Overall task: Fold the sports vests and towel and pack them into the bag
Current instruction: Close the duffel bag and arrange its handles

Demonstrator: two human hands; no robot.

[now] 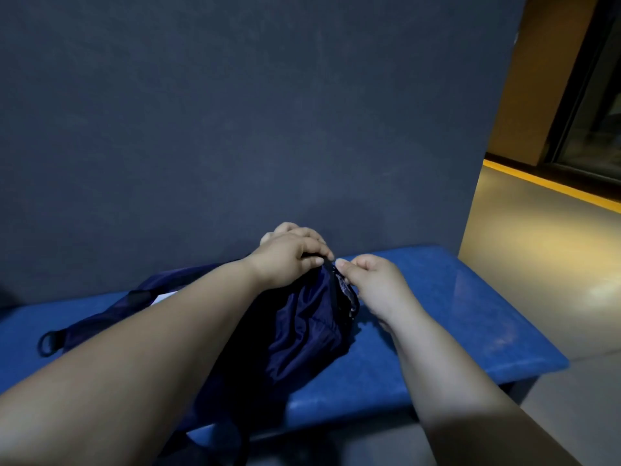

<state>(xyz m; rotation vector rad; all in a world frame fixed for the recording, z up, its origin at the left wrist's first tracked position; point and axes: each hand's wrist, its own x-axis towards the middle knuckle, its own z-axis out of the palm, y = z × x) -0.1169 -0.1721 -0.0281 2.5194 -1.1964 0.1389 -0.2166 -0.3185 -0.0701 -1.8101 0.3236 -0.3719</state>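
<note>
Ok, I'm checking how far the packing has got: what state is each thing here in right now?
bag: lies on the bench, top opening partly open.
patterned fabric: inside the bag, showing through the opening.
left hand: grips the bag's top edge.
right hand: pinches the bag at the opening; zip pull too small to tell.

Perhaps a gym changing area, blue bench [437, 297], dark padded wall [235, 112], yellow-edged floor [537, 230]

Head camera looks down, close over bench [437, 297].
</note>
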